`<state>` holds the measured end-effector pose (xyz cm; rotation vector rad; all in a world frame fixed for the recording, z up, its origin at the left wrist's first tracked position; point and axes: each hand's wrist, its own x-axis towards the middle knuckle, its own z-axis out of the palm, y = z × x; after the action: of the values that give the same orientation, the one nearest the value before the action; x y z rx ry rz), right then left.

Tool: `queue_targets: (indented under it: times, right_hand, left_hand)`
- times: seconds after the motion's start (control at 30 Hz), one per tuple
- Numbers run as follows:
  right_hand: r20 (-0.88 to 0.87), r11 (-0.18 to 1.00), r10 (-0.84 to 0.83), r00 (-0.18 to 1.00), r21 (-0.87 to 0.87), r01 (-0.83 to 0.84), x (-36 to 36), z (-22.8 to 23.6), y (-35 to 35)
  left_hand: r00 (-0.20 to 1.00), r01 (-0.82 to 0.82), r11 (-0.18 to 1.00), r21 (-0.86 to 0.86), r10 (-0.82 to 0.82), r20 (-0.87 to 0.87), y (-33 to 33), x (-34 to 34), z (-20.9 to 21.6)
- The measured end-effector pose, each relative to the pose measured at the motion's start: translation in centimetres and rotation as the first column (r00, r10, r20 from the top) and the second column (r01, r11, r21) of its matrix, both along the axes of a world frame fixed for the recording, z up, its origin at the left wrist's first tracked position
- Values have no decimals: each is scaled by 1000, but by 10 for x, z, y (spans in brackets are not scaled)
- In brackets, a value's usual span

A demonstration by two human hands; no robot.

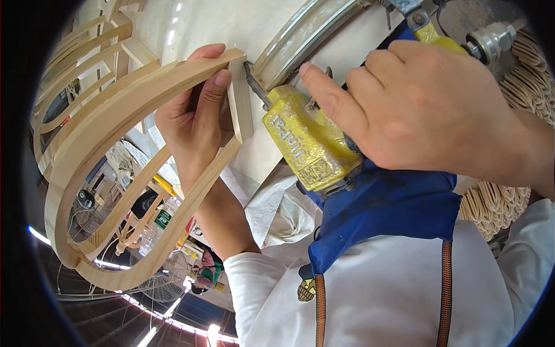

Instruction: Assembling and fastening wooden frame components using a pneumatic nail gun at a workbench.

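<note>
My left hand (196, 113) holds a pale curved wooden frame (92, 139) near its top corner, thumb and fingers closed around the curved rail beside a short crosspiece (240, 104). The frame's looped rails stretch away to the left and down. My right hand (428, 110) is wrapped around the grip of a yellow nail gun (312, 139), its index finger stretched along the body by the trigger area. A long silver magazine (312, 34) runs up from the tool. The gun's dark nose is at the frame's corner joint, close to the crosspiece; whether it touches the wood I cannot tell.
More curved wooden frames (110, 52) stand at the far left. Bundles of thin curved wooden pieces (526, 75) are stacked at the right. A metal hose coupling (491, 41) joins the gun at upper right. Behind are a pale work surface (214, 23), a fan (165, 286) and another person (209, 272).
</note>
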<state>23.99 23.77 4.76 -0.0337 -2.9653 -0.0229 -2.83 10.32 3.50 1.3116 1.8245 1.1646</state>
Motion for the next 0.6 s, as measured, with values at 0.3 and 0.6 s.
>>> queue_targets:
  times: [0.3,0.6]
  right_hand:
    - [-6,993,120,993,-4,-120,-7,-1,33]
    - [-38,992,124,992,-29,-125,-9,-7,41]
  left_hand:
    - [996,-16,998,58,12,83,0,-1,-7]
    - [994,75,997,0,-75,-74,4,-6,0]
